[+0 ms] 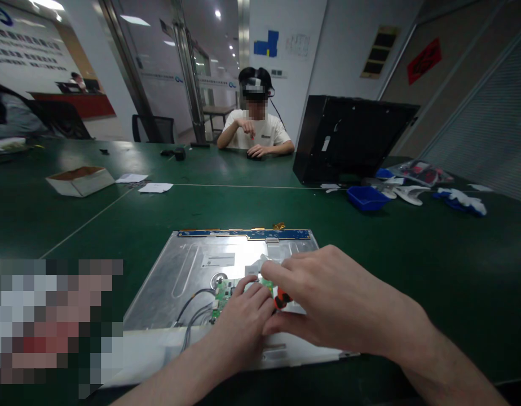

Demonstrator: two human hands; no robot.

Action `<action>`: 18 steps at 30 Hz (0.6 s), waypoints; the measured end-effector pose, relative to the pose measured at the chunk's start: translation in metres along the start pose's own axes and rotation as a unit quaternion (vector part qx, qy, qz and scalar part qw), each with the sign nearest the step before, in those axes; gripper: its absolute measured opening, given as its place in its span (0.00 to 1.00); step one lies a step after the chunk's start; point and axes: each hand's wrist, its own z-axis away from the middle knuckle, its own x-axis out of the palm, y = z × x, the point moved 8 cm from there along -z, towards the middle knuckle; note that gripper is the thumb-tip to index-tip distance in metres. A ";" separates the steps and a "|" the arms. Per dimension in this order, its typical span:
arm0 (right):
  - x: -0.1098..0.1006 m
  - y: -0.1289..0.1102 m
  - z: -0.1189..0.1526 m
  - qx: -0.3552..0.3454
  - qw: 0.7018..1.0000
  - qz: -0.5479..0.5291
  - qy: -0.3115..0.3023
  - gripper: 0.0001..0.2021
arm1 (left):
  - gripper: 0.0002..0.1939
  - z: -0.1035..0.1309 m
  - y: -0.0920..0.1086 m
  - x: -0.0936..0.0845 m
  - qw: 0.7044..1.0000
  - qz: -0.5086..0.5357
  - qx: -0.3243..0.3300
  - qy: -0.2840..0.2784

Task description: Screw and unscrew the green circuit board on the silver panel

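In front of me lies a silver display panel (pixel 159 299), back side up, with a blue circuit strip (pixel 218 233) along its far edge. A green circuit board (pixel 221 293) sits on the panel, with dark and grey cables (pixel 193 316) leading from its left side. My left hand (pixel 246 313) rests on this board with bent fingers, holding it against the panel; its thumb is hidden. My right hand (pixel 323 299) is closed around a screwdriver with an orange and black handle (pixel 281 298). The fingers hide most of the tool, and its tip cannot be made out.
Across the green table (pixel 226 203) sits a person (pixel 256 127) wearing a headset. A black monitor casing (pixel 349 138) stands at the right, near a blue tray (pixel 367 198) and gloves (pixel 461 201). At the left are an open box (pixel 80 181) and papers (pixel 156 188).
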 end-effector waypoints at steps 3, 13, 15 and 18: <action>-0.001 0.003 0.000 0.008 1.000 0.017 0.005 0.06 | 0.12 0.000 0.000 -0.001 1.000 -0.004 -0.001 0.004; -0.001 0.002 -0.001 -0.002 1.000 0.022 0.000 0.06 | 0.09 -0.001 0.002 -0.001 1.000 -0.025 0.001 -0.012; -0.001 -0.001 0.000 -0.021 1.000 0.010 -0.003 0.07 | 0.09 -0.001 0.002 -0.002 1.000 -0.025 0.001 -0.010; -0.001 -0.003 0.001 -0.028 1.000 -0.004 -0.003 0.10 | 0.09 -0.001 0.002 -0.002 1.000 -0.019 0.003 -0.001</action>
